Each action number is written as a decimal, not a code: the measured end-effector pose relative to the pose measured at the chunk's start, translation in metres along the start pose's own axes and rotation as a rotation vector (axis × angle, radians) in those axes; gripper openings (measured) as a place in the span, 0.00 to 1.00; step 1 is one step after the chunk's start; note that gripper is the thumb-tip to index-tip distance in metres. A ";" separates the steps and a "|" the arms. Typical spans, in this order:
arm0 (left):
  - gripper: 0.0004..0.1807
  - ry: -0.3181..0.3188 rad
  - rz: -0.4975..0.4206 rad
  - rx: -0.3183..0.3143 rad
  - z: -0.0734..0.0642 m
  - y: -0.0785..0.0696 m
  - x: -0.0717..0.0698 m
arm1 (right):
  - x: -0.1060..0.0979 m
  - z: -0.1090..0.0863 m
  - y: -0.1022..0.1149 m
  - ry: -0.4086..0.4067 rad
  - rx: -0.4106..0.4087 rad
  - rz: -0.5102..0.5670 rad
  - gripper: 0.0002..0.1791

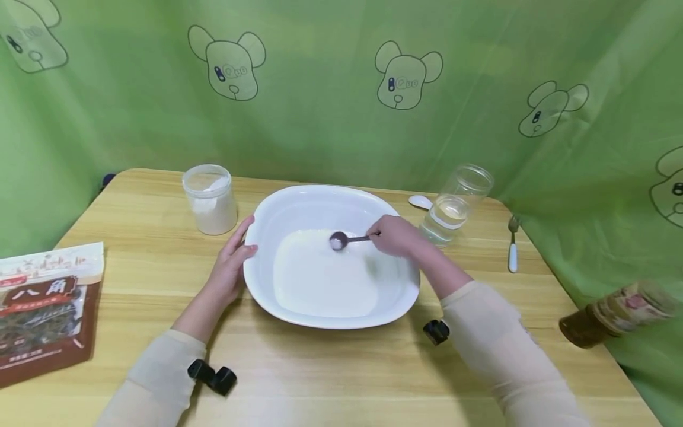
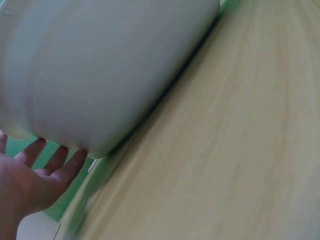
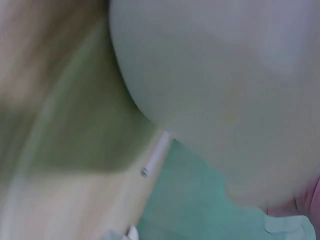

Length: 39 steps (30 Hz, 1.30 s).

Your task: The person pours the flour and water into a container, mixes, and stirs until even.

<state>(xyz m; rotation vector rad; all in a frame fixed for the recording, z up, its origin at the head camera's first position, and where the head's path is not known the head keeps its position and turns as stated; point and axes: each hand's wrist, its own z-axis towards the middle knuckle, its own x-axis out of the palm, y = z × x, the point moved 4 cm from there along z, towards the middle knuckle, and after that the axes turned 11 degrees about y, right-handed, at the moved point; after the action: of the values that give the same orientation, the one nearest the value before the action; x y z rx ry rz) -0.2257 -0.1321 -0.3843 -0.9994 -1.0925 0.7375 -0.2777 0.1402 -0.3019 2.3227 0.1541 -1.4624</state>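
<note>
A white oval basin [image 1: 326, 323] sits in the middle of the table, a smooth white layer [image 1: 325, 279] covering its bottom. My left hand [image 1: 229, 264] grips its left edge, thumb at the rim; in the left wrist view the fingertips [image 2: 79, 156] press up to the outer wall. Over the basin, my right hand [image 1: 396, 235] pinches the handle of a small dark measuring spoon [image 1: 358, 239]. Its round bowl, with some white stuff in it, is just above the white layer. The right wrist view mostly shows the basin's outer wall [image 3: 210, 90], and the spoon is hidden there.
Back left stands an open jar of white powder [image 1: 216, 210]. Behind my right hand are a glass jar of clear liquid [image 1: 445, 219] and a white spoon [image 1: 420, 201]. A fork [image 1: 513, 252] and a dark labelled bottle [image 1: 592, 325] are right, a star anise bag [image 1: 48, 326] left.
</note>
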 end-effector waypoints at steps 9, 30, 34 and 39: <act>0.33 0.010 -0.010 0.015 0.001 0.001 0.001 | 0.031 0.023 0.026 0.145 -0.111 0.485 0.13; 0.33 0.008 -0.013 0.011 0.001 0.002 0.000 | -0.005 0.002 -0.014 -0.097 -0.144 0.195 0.10; 0.32 -0.002 -0.009 0.008 0.000 0.002 0.000 | 0.006 0.019 0.004 -0.112 -0.191 0.228 0.10; 0.32 0.006 -0.023 0.017 0.001 0.001 0.000 | 0.024 0.021 0.028 0.018 -0.277 0.264 0.11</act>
<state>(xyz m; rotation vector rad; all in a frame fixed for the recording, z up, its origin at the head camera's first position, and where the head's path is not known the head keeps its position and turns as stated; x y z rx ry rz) -0.2263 -0.1317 -0.3849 -0.9728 -1.0889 0.7233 -0.2760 0.1036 -0.3234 2.0457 0.0479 -1.2076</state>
